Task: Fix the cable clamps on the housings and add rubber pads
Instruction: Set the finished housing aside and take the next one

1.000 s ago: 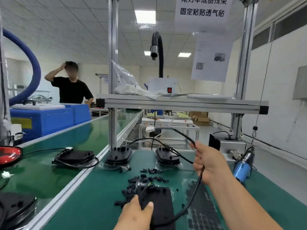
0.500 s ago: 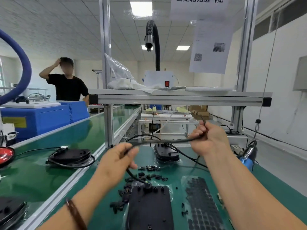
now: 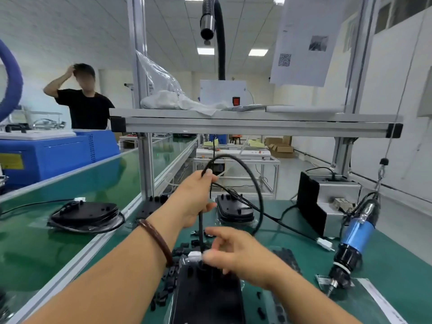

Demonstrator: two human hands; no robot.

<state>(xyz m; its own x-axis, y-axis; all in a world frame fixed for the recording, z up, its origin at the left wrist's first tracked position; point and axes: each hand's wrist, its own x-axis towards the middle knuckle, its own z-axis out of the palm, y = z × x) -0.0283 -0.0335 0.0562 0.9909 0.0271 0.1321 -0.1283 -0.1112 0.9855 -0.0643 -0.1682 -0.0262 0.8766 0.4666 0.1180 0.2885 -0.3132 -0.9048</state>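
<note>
Left hand (image 3: 195,198): curled round the black cable (image 3: 200,230), holding its loop above the bench (image 3: 392,272)
Right hand (image 3: 236,251): blurred, fingertips at the white plug (image 3: 194,256); a pinch could not be told
Housing (image 3: 205,298): lay flat on the green bench, just under the plug
Clamps (image 3: 168,280): small black pieces scattered beside the housing
Handling: cable looked light and springy, likely to uncoil; best gripped near the plug

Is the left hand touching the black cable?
Touching. The head view shows the left hand gripping the black cable, fingers curled round it.
</note>
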